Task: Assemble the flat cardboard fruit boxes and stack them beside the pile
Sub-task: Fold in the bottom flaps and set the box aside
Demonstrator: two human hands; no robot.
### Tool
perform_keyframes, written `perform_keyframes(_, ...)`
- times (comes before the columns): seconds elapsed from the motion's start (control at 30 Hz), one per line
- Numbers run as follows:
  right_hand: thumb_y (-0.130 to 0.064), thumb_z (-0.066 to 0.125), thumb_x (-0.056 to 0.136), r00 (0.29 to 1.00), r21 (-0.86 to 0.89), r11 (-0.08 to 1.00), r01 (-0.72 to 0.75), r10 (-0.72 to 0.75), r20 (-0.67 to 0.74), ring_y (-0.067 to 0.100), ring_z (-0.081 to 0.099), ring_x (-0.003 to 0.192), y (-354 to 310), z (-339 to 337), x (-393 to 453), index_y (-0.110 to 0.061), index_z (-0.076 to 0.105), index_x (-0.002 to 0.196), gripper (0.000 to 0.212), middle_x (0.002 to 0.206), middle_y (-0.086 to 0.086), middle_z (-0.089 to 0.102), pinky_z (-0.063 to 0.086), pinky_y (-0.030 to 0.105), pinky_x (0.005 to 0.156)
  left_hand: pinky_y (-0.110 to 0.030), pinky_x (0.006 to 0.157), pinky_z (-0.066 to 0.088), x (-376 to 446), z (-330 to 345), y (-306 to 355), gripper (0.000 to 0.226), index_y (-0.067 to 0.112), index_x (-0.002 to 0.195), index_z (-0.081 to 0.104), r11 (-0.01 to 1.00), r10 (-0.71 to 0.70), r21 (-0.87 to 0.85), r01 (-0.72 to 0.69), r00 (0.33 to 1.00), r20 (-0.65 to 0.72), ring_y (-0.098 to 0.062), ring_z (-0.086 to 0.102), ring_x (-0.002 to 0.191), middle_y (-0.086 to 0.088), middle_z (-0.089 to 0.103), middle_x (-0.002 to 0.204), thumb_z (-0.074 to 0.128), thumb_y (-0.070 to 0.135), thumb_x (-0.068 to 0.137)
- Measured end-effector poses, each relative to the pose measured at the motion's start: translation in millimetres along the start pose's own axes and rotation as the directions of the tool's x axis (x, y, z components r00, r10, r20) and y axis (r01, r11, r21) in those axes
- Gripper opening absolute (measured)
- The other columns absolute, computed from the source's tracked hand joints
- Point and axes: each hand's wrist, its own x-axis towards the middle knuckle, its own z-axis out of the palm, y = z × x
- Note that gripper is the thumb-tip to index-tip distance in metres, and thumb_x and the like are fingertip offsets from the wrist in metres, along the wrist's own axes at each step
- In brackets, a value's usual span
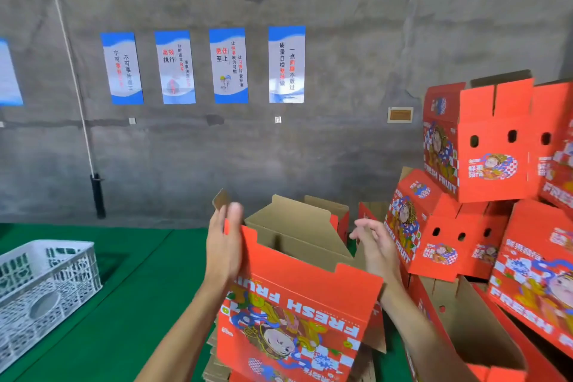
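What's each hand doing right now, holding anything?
Left hand: open, straight fingers pressed flat against the box at its left side.
Right hand: open, fingers relaxed, beside the box's right edge, holding nothing.

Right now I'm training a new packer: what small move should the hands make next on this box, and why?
Probably fold the top flaps inward. The box is opened up with flaps upright; the left hand presses its side flat, and the right hand hovers open beside it.
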Motion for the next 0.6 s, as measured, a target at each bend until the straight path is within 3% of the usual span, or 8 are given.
perform_keyframes(0.03, -0.015, 0.062, 0.102, 1.000, -0.010, 1.000, 0.015, -0.015, 0.008, 0.011, 0.065, 0.089, 2, 3, 2, -0.016, 0.068, 0.096, 0.009, 0.082, -0.004, 0.072, 0.043, 0.024, 0.083, -0.014, 0.090, 0.036, -6, 3, -1, 0.045, 0.062, 0.109, 0.057, 0.989, 0.104, 0.106, -0.105, 0.994, 0.016, 0.021, 0.050, 0.111, 0.057, 0.049, 0.111, 0.044, 0.092, 0.079)
perform_keyframes(0.07, -0.020, 0.062, 0.103, 1.000, -0.012, 1.000, 0.026, -0.026, 0.014, 0.012, 0.065, 0.089, 4, 4, 3, -0.015, 0.068, 0.093, 0.012, 0.081, -0.004, 0.071, 0.043, 0.026, 0.084, -0.013, 0.094, 0.033, -10, 4, -4, 0.058, 0.061, 0.126, 0.049, 0.966, 0.170, 0.195, -0.171, 0.985, 0.023, 0.032, 0.039, 0.111, 0.059, 0.039, 0.118, 0.053, 0.089, 0.076)
perform_keyframes(0.1, -0.029, 0.062, 0.103, 0.999, -0.008, 0.999, 0.033, -0.033, 0.017, 0.012, 0.065, 0.089, 6, 3, 4, -0.017, 0.067, 0.090, 0.019, 0.082, -0.004, 0.071, 0.043, 0.026, 0.085, -0.017, 0.097, 0.034, -11, 5, -8, 0.076, 0.051, 0.138, 0.045, 0.939, 0.209, 0.272, -0.210, 0.977, 0.032, 0.031, 0.036, 0.115, 0.053, 0.036, 0.128, 0.060, 0.088, 0.074)
perform_keyframes(0.17, -0.057, 0.057, 0.099, 0.999, -0.023, 0.999, 0.041, -0.040, 0.024, 0.006, 0.065, 0.088, 10, -2, 4, -0.023, 0.067, 0.084, 0.038, 0.085, -0.001, 0.070, 0.043, 0.015, 0.081, -0.028, 0.101, 0.041, -9, 6, -13, 0.096, 0.034, 0.148, 0.043, 0.898, 0.234, 0.379, -0.222, 0.972, 0.015, 0.006, 0.046, 0.130, 0.026, 0.038, 0.150, 0.064, 0.088, 0.071)
perform_keyframes(0.23, -0.075, 0.050, 0.092, 0.999, -0.052, 0.998, 0.043, -0.042, 0.017, -0.001, 0.065, 0.094, 15, -9, 7, -0.026, 0.068, 0.083, 0.053, 0.089, -0.003, 0.072, 0.041, 0.012, 0.084, -0.036, 0.100, 0.048, -9, 9, -12, 0.095, 0.031, 0.144, 0.047, 0.883, 0.244, 0.409, -0.230, 0.970, 0.017, -0.013, 0.052, 0.132, 0.015, 0.041, 0.153, 0.064, 0.089, 0.071)
perform_keyframes(0.33, -0.073, 0.049, 0.093, 1.000, -0.025, 0.999, 0.023, -0.023, 0.010, 0.006, 0.066, 0.101, 15, -20, 16, -0.027, 0.069, 0.083, 0.052, 0.089, -0.003, 0.073, 0.042, 0.030, 0.095, -0.041, 0.096, 0.052, -8, 14, -9, 0.085, 0.032, 0.141, 0.048, 0.869, 0.261, 0.429, -0.249, 0.965, 0.031, -0.015, 0.055, 0.128, 0.016, 0.040, 0.154, 0.065, 0.084, 0.076)
perform_keyframes(0.43, -0.061, 0.056, 0.097, 1.000, 0.032, 0.999, -0.003, 0.002, 0.025, 0.030, 0.066, 0.100, 15, -32, 22, -0.021, 0.070, 0.085, 0.044, 0.084, 0.003, 0.068, 0.042, 0.048, 0.104, -0.043, 0.092, 0.051, 0, 10, -18, 0.075, 0.025, 0.142, 0.046, 0.857, 0.228, 0.472, -0.208, 0.974, 0.016, -0.024, 0.054, 0.129, 0.010, 0.034, 0.159, 0.068, 0.069, 0.085)
perform_keyframes(0.6, -0.062, 0.074, 0.084, 0.971, -0.081, 0.978, 0.191, -0.176, 0.164, 0.015, 0.064, 0.093, 8, -23, 6, -0.022, 0.071, 0.095, 0.042, 0.092, -0.003, 0.069, 0.049, 0.023, 0.084, -0.045, 0.085, 0.049, 10, 10, -25, 0.068, 0.027, 0.146, 0.041, 0.795, 0.168, 0.584, -0.161, 0.985, 0.043, -0.040, 0.062, 0.116, 0.009, 0.020, 0.167, 0.077, 0.041, 0.089)
